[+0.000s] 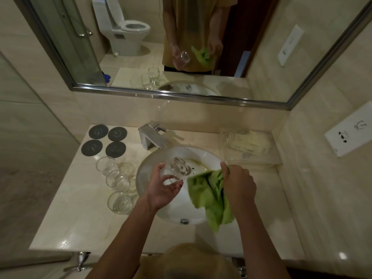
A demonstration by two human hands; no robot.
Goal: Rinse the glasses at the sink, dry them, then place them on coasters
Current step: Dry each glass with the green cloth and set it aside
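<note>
My left hand holds a clear glass tilted on its side over the white sink, fingers curled round it. Beside it, my right hand grips a green cloth that hangs down over the basin. Three more clear glasses stand upright in a row on the counter left of the sink. Several dark round coasters lie at the back left of the counter, with nothing on them.
A chrome tap stands behind the basin. A clear tray with folded cloths sits at the back right. A large mirror covers the wall, and wall sockets are on the right. A door handle is at the lower left.
</note>
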